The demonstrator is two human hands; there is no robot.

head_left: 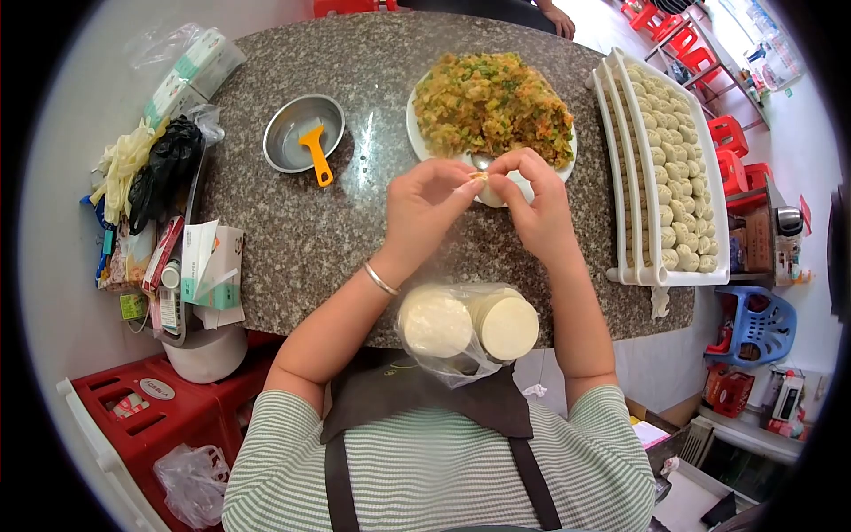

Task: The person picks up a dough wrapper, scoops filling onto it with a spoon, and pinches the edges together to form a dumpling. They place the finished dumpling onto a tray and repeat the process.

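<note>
Both my hands meet over the near rim of a white plate (413, 133) heaped with chopped orange-green filling (496, 102). My left hand (428, 206) pinches one side of a small pale dumpling (487, 193), a bit of filling showing at its top. On the other side, the fingers of my right hand (536, 206) are closed on the same dumpling. Just behind my fingertips a metal spoon (481, 162) rests at the filling's edge, partly hidden. Between my forearms, two stacks of round dough wrappers (510, 327) sit in a clear plastic bag (456, 371).
Stacked white trays (651, 217) of pleated dumplings (678, 177) stand on the right. A metal bowl (282, 133) with an orange-handled scraper (316, 155) sits left of the plate. Tissue boxes (213, 266) and bags line the left edge. Another person's hand (558, 19) shows at the far side.
</note>
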